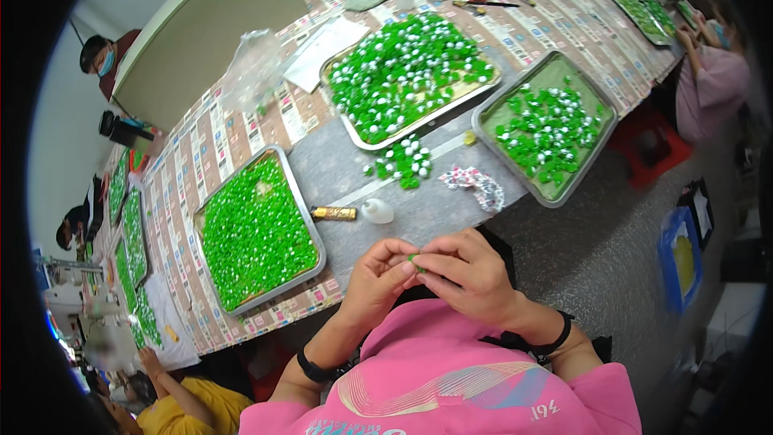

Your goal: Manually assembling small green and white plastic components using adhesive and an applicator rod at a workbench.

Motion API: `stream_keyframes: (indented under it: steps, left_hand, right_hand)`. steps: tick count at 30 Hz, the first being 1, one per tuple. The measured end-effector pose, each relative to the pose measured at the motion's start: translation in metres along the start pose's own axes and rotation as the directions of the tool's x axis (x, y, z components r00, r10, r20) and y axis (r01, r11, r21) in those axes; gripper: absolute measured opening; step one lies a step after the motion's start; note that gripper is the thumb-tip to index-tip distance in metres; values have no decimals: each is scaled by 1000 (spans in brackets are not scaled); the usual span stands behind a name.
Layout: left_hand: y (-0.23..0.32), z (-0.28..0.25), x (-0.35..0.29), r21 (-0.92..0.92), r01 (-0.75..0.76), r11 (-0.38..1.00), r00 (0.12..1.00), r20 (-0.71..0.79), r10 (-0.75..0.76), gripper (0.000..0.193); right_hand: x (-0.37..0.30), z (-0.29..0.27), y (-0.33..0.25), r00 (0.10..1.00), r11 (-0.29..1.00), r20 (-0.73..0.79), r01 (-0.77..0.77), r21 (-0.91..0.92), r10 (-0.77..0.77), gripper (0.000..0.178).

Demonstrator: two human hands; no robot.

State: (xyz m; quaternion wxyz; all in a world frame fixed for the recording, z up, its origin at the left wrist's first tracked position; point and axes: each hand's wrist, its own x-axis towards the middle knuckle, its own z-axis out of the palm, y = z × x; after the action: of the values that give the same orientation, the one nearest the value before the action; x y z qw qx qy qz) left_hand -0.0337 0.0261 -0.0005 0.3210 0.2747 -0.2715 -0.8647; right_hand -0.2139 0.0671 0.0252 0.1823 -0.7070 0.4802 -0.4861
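My left hand (382, 278) and my right hand (469, 275) meet in front of my chest, fingertips pinched together. Between them is a tiny green piece (415, 263), mostly covered by the fingers. Just beyond, at the table's near edge, stand a small white bottle (378, 210) and a gold-and-dark tube (334, 213). A small pile of green pieces with white round tops (407, 163) lies on the grey cloth (338, 163). To its right rests a folded floral cloth strip (481, 184).
A metal tray (324, 251) of green pieces lies at the left. Two more trays, a large one (366, 145) and a smaller one (609, 125), hold green-and-white pieces. A clear plastic bag (252, 64) and white paper (322, 55) lie behind. Co-workers sit at both sides. A red stool (651, 145) stands right.
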Motion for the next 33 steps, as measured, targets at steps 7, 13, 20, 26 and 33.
stream_keyframes:
  steps: [7, 13, 20, 26, 33]
  left_hand:
    - [-9, 21, -2, 44, 22, 999, 999, -40, -20, 20]
    - [-5, 8, -16, 179, 5, 984, 982, -184, 29, 14]
    - [12, -23, -41, 362, -117, 925, 888, -378, 261, 10]
    - [27, -48, -63, 521, -216, 825, 781, -415, 467, 12]
    - [46, -73, -73, 598, -290, 747, 663, -437, 607, 10]
  right_hand:
    - [-17, -21, 1, 991, 998, -119, -69, -6, 68, 24]
    - [-30, -71, 54, 852, 892, -485, -362, -272, 198, 20]
    - [-54, -96, 95, 848, 770, -469, -466, -435, 248, 22]
    - [-54, -87, 91, 824, 792, -503, -480, -377, 260, 19]
    - [-63, -79, 84, 786, 773, -575, -504, -386, 226, 14]
